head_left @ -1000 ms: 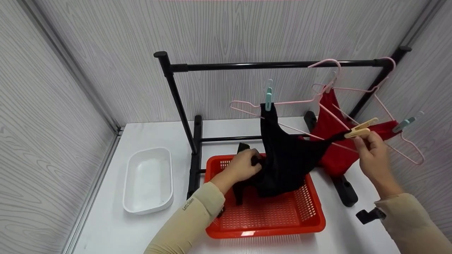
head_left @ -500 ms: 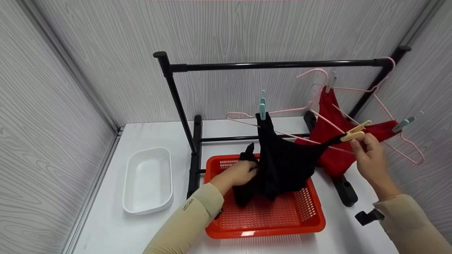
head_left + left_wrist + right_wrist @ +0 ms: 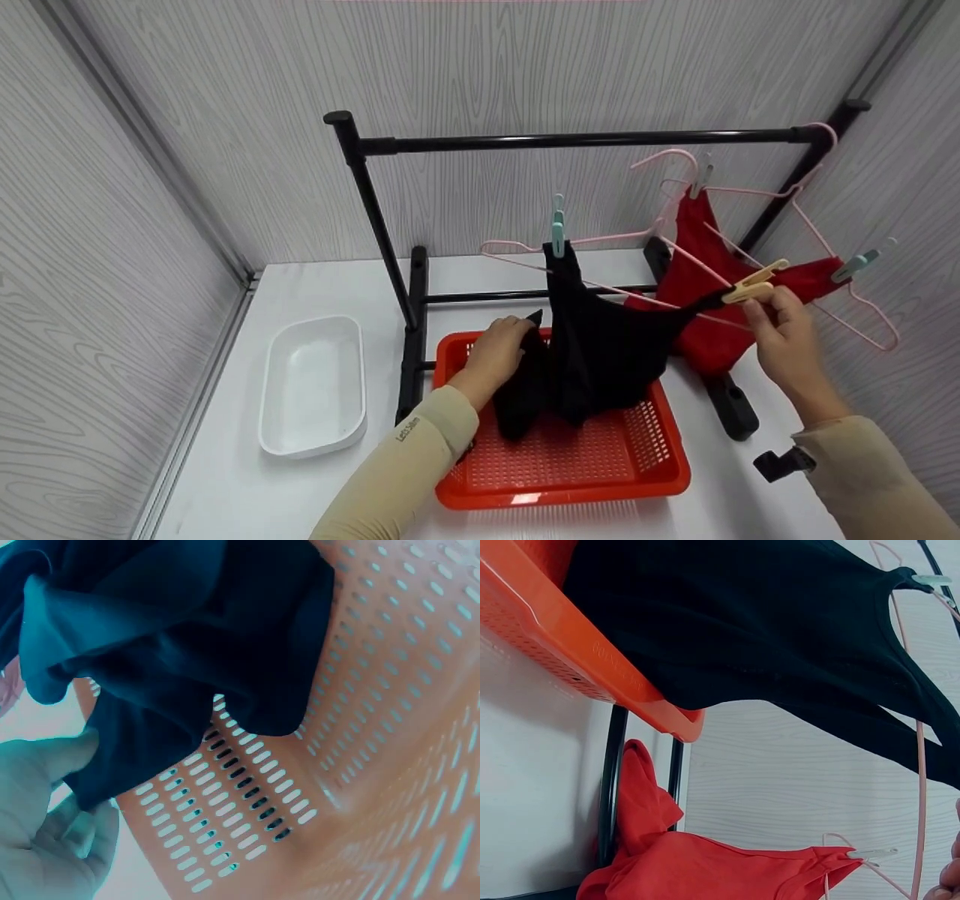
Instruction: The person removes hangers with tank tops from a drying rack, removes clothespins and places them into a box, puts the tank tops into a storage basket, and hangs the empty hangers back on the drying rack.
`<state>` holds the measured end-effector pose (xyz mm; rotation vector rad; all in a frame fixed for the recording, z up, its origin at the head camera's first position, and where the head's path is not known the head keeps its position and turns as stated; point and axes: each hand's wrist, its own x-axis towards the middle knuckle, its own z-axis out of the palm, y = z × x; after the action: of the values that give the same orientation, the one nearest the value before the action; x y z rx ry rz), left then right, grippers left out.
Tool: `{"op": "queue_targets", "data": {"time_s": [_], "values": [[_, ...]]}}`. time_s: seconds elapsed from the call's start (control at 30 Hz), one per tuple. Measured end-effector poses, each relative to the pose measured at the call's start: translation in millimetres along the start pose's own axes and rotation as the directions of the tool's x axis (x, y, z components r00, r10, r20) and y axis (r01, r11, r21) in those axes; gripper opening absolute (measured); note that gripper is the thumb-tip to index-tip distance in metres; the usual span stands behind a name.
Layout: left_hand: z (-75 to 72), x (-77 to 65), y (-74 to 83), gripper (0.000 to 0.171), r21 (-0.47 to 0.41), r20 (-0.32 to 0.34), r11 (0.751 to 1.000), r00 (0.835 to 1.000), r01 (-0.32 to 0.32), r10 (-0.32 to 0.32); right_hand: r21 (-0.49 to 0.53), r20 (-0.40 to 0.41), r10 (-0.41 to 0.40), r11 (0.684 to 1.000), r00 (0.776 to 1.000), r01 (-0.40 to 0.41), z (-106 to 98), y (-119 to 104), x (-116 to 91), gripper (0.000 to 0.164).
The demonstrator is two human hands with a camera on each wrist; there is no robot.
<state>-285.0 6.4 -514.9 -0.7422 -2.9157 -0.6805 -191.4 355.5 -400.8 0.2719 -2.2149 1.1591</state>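
A black tank top [image 3: 615, 345] hangs from a pink clothes hanger [image 3: 615, 235] tilted in front of the rack. A mint clothespin [image 3: 558, 232] clips its left strap, a yellow clothespin [image 3: 750, 285] its right one. My right hand [image 3: 795, 349] grips the hanger's right end, thumb beside the yellow clothespin. The lower part of the top lies in a red plastic basket [image 3: 562, 498]. With my left hand [image 3: 491, 356] I pinch a corner of the black cloth at the basket's back left; in the left wrist view, the thumb lies on that cloth corner [image 3: 124, 757].
Behind stands a black rack [image 3: 585, 140]. At its right end a red garment [image 3: 712, 330] hangs on a second pink hanger [image 3: 816, 225], held by clothespins. A white tub [image 3: 274, 382] stands left of the basket on the white table.
The black top and its hanger have come down and slightly left with my right hand. My left hand has let go of bunched cloth and shifted up-left to a corner.
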Motion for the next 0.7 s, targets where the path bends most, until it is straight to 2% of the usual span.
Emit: {"op": "queue_targets", "data": {"time_s": [0.1,0.23,0.47,0.7], "values": [[-0.4,-1.4,-1.0,0.029,-0.03,0.0,1.0,1.0,0.008,-0.008,-0.011,0.001,0.027,1.0,1.0,-0.027,0,-1,-1,0.008],[-3.8,-4.5,0.3,0.027,-0.055,0.035,0.998,0.999,0.014,-0.012,-0.019,-0.002,0.038,0.999,0.999,-0.039,0,-2,-1,0.008],[-8.0,-8.7,7.4,0.024,-0.076,0.102,0.994,0.991,-0.075,0.083,-0.022,-0.004,0.04,0.999,0.999,-0.04,-1,-4,0,0.009],[-11.2,-8.5,11.6,0.023,-0.118,0.149,0.988,0.982,-0.102,0.119,0.0,-0.001,0.039,0.999,0.999,-0.039,-1,-4,0,0.01]]}}
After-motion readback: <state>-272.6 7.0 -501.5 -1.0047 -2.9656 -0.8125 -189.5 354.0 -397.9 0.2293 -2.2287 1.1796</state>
